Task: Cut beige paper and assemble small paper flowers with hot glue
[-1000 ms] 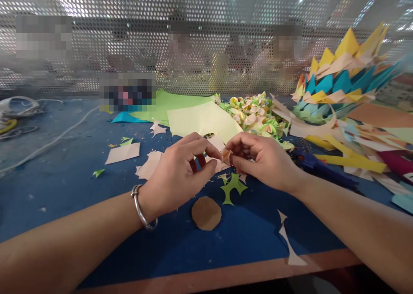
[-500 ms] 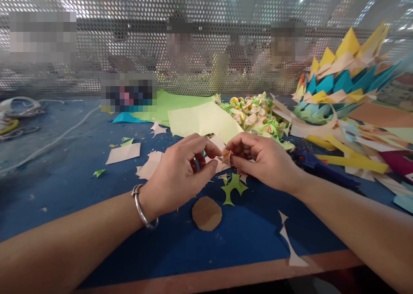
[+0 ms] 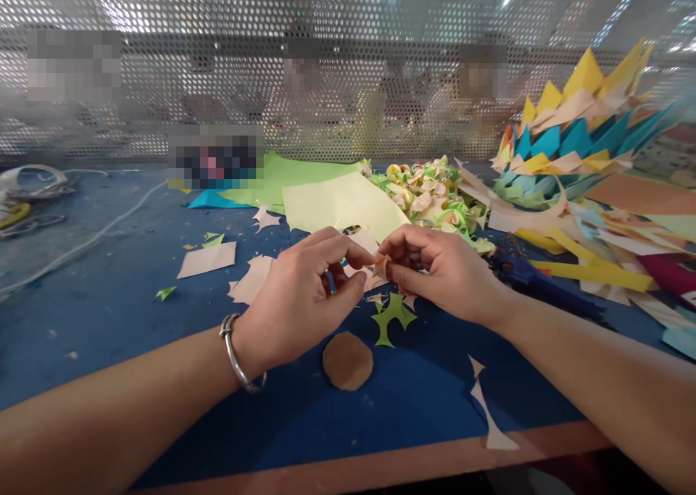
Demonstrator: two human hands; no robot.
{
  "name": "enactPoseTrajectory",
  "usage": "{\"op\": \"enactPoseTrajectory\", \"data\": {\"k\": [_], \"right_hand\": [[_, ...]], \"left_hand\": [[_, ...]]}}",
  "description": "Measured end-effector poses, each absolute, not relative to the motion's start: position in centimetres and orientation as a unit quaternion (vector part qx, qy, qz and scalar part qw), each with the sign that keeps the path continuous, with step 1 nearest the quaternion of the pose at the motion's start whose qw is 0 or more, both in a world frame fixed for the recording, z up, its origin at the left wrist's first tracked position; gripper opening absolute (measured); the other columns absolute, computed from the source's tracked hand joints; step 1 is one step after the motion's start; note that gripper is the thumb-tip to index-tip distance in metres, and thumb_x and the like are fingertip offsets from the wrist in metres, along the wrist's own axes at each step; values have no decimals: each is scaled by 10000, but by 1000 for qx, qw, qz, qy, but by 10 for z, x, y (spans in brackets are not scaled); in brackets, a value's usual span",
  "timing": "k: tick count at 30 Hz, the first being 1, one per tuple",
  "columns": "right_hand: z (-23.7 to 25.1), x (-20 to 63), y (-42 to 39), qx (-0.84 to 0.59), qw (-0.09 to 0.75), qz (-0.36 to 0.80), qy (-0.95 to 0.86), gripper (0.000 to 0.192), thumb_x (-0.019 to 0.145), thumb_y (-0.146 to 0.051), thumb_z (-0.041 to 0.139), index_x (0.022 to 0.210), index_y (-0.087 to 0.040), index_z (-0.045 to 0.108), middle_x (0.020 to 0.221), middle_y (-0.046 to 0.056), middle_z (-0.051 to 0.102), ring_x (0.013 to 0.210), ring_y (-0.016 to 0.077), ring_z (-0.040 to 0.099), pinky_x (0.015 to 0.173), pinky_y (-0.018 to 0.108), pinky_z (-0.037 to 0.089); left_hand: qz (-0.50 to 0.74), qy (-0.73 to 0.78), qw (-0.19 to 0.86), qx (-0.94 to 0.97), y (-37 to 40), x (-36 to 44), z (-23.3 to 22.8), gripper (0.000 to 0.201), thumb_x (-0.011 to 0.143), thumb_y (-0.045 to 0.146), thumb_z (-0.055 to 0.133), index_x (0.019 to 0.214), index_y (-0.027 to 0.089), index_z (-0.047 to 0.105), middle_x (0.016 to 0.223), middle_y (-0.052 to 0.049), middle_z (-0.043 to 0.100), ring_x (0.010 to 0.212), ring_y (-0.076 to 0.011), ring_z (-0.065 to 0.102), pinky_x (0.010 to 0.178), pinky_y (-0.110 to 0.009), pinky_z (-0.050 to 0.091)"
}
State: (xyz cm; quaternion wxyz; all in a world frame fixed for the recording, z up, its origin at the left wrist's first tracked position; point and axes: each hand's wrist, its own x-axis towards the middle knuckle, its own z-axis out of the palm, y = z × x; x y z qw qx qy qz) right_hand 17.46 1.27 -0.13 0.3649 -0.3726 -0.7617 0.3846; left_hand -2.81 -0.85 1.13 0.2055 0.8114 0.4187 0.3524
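My left hand (image 3: 304, 292) and my right hand (image 3: 440, 267) meet above the blue table (image 3: 109, 314), pinching a small peach paper piece (image 3: 380, 264) between their fingertips. A silver bracelet (image 3: 235, 354) circles my left wrist. Under the hands lie a green star-shaped cutout (image 3: 394, 315) and a brown cardboard disc (image 3: 348, 361). A pale yellow sheet (image 3: 342, 201) with a hole cut in it lies just behind my fingers.
A heap of small paper flowers (image 3: 429, 190) sits behind my right hand. Folded coloured paper stacks (image 3: 576, 140) and strips fill the right side. A blue glue gun (image 3: 533, 277) lies by my right wrist. Scraps (image 3: 206, 257) dot the left. A perforated metal screen (image 3: 348, 60) backs the table; people sit beyond it.
My fingers have shifted slightly on the small peach piece; hands and everything else stay in place.
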Motion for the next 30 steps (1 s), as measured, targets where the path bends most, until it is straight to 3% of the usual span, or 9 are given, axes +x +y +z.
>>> {"op": "enactPoseTrajectory", "data": {"k": [12,19,30], "right_hand": [[-2,174,13,-367,365,388,-762,104,837,-227,653,898,-166,596,681,-28,558,556,75,502,496,203,447],[-2,173,11,-378,355,382,-765,95,848,-238,629,893,-162,594,673,-30,553,542,75,508,486,207,447],[-2,170,11,-364,356,388,-768,66,867,-218,604,881,-156,589,654,-38,546,544,69,505,486,196,445]], "left_hand": [[339,435,200,810,-9,-26,12,110,825,148,582,892,179,663,870,-32,628,612,-85,583,547,-207,466],[322,438,248,802,-7,-24,11,134,835,215,611,956,168,645,998,-51,637,667,-87,639,545,-190,484],[327,448,271,786,-1,-25,8,133,854,285,635,907,167,662,863,-30,709,645,-97,646,551,-192,483]]}}
